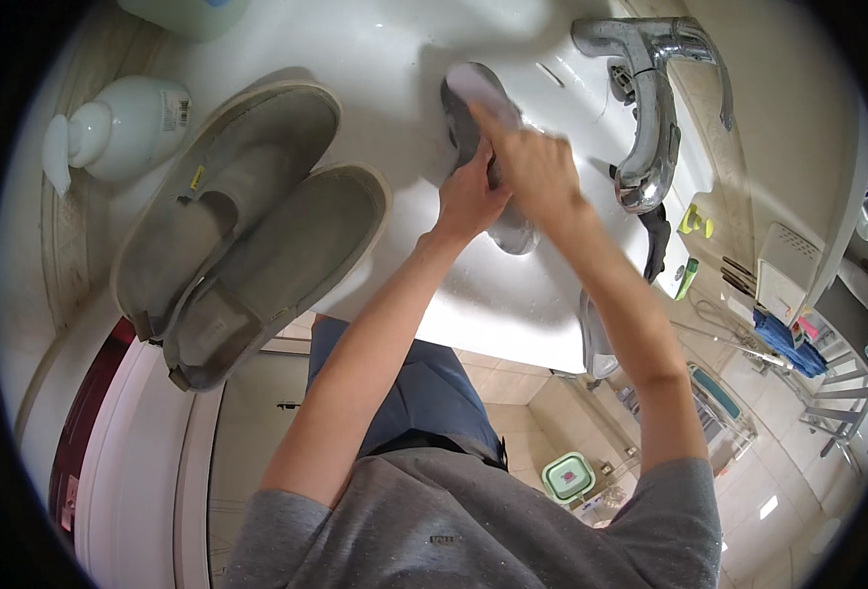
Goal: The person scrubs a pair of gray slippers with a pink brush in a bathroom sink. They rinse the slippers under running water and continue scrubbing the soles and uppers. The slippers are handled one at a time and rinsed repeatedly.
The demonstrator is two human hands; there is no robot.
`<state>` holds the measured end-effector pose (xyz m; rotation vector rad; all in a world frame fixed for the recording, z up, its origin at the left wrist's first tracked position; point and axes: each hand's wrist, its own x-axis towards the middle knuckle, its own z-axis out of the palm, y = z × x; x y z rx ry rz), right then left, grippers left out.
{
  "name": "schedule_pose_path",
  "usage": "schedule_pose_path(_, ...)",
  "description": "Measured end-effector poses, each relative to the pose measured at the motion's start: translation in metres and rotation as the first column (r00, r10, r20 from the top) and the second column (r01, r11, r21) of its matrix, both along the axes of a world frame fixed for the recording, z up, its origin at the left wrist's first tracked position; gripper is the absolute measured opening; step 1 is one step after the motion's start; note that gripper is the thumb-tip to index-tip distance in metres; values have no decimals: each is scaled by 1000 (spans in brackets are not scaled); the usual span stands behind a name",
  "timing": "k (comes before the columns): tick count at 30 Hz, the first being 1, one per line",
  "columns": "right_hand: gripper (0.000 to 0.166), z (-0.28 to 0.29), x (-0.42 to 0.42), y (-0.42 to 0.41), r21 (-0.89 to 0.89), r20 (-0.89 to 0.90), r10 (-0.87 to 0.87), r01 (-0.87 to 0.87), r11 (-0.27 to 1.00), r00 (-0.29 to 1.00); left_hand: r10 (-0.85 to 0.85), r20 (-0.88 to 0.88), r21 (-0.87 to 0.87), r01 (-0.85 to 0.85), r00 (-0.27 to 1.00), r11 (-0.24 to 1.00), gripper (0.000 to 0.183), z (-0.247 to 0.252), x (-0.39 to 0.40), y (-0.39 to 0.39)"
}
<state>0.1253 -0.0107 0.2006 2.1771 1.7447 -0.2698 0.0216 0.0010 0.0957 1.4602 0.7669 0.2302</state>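
Over the white washbasin (397,37), my left hand (471,197) grips the middle of a grey insole (515,234) that looks wet. My right hand (541,173) lies across its upper half, holding a pale, rounded object (472,82) against it. Motion blur hides what that object is, though it may be a brush. Both hands cover much of the insole's middle. To the left, a pair of grey slip-on shoes rests side by side, one shoe (264,140) partly behind the other shoe (309,228), with their openings facing up.
A chrome faucet (647,140) rises at the basin's right. A white pump bottle (128,129) stands beyond the shoes at left, near a pale green container (191,15). A dark strap-like item (655,239) hangs by the faucet. Below are a green basin (569,477) and a blue cloth (791,344).
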Motion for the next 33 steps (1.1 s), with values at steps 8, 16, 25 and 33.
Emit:
schedule_pose_path(8,58,11,-16,-66,147,-100,-68,82,986,993,13,45,50,-15,999,999,88,-9,-7,4)
schedule_pose_path(16,41,0,1,-15,115,-650,-476,696,709,592,146,325,33,-166,934,986,92,-32,1,-10)
schedule_pose_path(25,60,50,-73,-216,-288,-670,-741,932,220,-33,148,30,-331,-130,989,935,45,1,-20,-4)
schedule_pose_path(33,63,27,-103,-252,-279,-874,-361,945,-173,-324,396,-152,-517,-415,905,749,53,43,-28,-4)
